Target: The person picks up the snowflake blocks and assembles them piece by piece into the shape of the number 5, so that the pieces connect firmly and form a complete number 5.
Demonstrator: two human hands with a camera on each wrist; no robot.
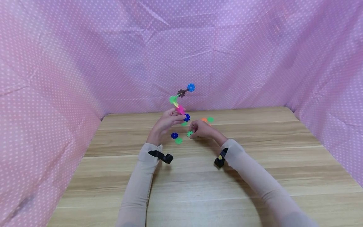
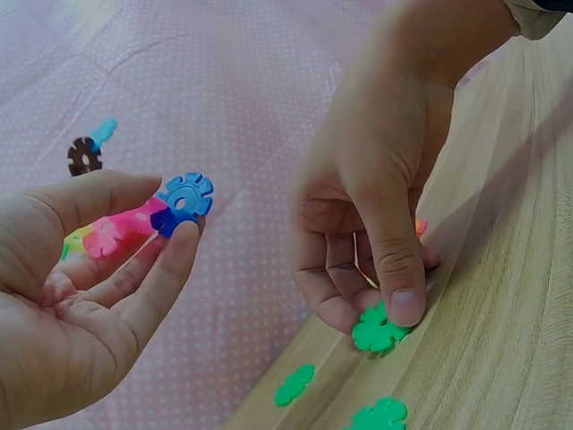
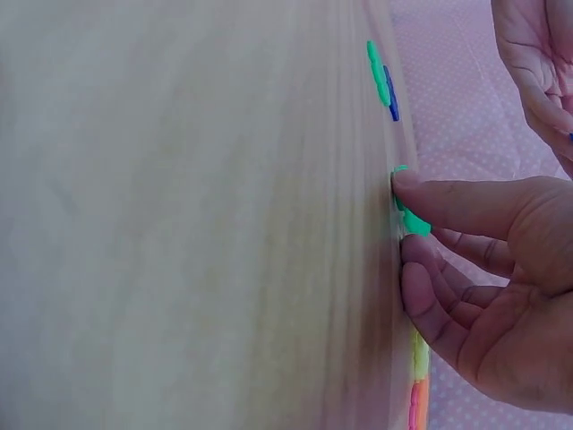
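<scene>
My left hand (image 1: 168, 122) is raised over the table, holding a linked chain of plastic snowflake discs. Thumb and fingertips pinch the dark blue disc (image 2: 182, 204) at its near end. From there the chain runs through a pink disc (image 1: 180, 109), a yellow one (image 1: 176, 104), a green one (image 1: 173, 100) and a brown one (image 1: 181, 93) to a light blue disc (image 1: 191, 87). Lower and to the right, my right hand (image 1: 202, 129) pinches a single green snowflake disc (image 2: 378, 330) at the tabletop. The two hands are apart.
On the wooden table (image 1: 187, 189) lie a loose dark blue disc (image 1: 174, 135) and a green disc (image 1: 178, 141) side by side. Another green disc (image 1: 184, 123) lies behind the hands. Orange (image 1: 204, 120) and green (image 1: 210, 119) discs are beyond the right hand. Pink dotted cloth (image 1: 181, 47) surrounds the table.
</scene>
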